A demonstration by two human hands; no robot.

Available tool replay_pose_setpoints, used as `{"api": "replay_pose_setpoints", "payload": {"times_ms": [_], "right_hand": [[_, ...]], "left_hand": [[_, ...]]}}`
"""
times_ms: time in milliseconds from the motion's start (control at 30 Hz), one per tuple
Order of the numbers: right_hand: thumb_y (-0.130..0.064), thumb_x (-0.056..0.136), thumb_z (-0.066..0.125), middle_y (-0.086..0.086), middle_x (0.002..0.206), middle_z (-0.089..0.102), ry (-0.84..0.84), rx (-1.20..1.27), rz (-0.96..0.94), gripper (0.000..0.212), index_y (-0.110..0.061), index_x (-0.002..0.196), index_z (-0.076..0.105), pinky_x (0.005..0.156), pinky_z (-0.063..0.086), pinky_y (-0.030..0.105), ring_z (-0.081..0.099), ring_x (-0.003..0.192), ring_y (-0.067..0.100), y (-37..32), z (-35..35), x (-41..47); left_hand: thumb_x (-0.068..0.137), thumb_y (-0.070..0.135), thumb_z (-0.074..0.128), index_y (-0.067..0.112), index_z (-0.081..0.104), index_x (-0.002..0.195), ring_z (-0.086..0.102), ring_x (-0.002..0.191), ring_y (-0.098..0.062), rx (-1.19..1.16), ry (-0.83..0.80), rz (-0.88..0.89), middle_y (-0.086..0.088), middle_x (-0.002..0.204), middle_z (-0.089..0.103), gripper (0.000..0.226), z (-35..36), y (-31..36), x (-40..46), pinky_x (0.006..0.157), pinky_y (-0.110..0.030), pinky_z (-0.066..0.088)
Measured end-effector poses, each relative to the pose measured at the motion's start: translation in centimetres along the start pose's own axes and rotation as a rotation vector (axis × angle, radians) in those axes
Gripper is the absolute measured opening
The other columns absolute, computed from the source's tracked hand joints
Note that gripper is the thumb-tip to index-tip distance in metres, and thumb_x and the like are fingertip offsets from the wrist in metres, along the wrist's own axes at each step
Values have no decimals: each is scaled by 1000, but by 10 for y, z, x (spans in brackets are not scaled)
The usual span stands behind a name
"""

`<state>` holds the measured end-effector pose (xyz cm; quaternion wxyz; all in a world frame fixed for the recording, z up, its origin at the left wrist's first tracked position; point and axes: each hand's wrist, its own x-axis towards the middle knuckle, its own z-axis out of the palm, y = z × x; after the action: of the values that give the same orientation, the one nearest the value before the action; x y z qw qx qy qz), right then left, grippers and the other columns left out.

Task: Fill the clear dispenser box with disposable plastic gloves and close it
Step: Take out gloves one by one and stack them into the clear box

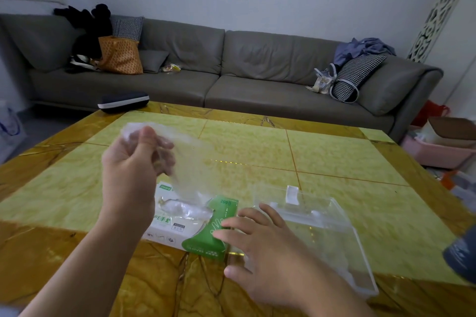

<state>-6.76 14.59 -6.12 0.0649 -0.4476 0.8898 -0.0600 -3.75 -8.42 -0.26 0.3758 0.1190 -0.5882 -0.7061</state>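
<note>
Pulling gloves out of the retail carton is the step in hand. The left hand forms a closed grip, fingers curled with the thumb on top, around a bunched clear plastic glove whose tail trails down and to the right of the grip into the carton opening. The right hand has a relaxed, open grip: straight fingers lie flat on the green end of the glove carton, holding nothing.

To do the step well, judged from this view:
- Keep the flat right hand pressing the carton down onto the counter so it does not lift with the film.
- Draw upward steadily; thin film probably clings and may drag further gloves out.
- Carry the glove across to the clear dispenser box, which lies just right of the right-hand grip, apparently open and without visible contents.

Legible markings on the carton: "200" on the green panel, and "PE" followed by two Chinese characters on the white face. A small green logo near the left-hand grip is too blurred to read.
</note>
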Motion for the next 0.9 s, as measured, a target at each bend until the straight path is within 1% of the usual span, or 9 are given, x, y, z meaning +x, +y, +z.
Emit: {"api": "replay_pose_setpoints", "payload": {"times_ms": [100,300,367,433,567,667,733,833,900], "right_hand": [[-56,98,51,-27,163,26,20,17,-1,64,-47,158,31,126,-18,36,2,155,3,-1,0,-1],[-55,98,58,-31,163,23,66,178,-10,62,-44,156,39,123,-17,25,-6,154,-8,0,-2,-4],[-48,98,65,-35,157,31,163,347,28,50,-42,146,53,123,0,17,5,151,-14,3,-9,-10],[-31,96,71,-32,138,55,328,552,89,29,-36,124,69,114,25,10,38,139,-12,7,-20,-17],[-7,92,71,-11,109,70,679,832,118,35,-32,118,65,93,53,29,66,110,13,13,-43,-27],[-26,89,76,-11,131,62,643,869,16,54,-31,139,55,102,48,32,58,128,16,15,-59,-36],[-33,91,77,-14,134,64,580,859,4,48,-33,136,60,107,44,31,56,132,10,18,-64,-37],[-21,95,78,-2,95,76,676,935,52,10,-22,104,74,87,56,32,73,96,15,24,-65,-38],[-14,97,74,9,76,73,789,1029,130,6,-10,92,72,69,57,29,71,71,21,30,-64,-37]], "left_hand": [[105,30,56,18,67,84,56,57,-16,-30,23,44,-6,78,68,26,-1,10,2,58,-30,53],[98,29,64,6,67,90,55,55,-14,173,-134,66,-3,69,66,25,16,13,-19,53,-26,52],[95,30,68,8,68,88,56,53,-16,225,-156,111,-4,68,66,23,22,16,-26,52,-28,52],[90,30,73,11,70,88,55,50,-16,242,-173,125,-5,69,68,19,28,20,-31,51,-29,52],[78,25,83,12,71,93,57,47,-15,238,-278,75,-6,74,75,24,43,27,-44,45,-24,51],[73,23,88,14,71,89,60,48,-17,348,-546,59,-7,71,74,25,56,26,-55,46,-25,52],[73,17,90,18,73,87,61,51,-15,398,-713,9,-7,70,73,22,63,25,-61,50,-26,52],[70,18,92,18,76,87,69,64,-27,436,-811,-42,-8,76,75,24,69,25,-67,59,-30,56],[70,22,89,16,77,93,70,68,-30,374,-787,-83,-8,78,75,26,68,26,-66,66,-33,60]]}}
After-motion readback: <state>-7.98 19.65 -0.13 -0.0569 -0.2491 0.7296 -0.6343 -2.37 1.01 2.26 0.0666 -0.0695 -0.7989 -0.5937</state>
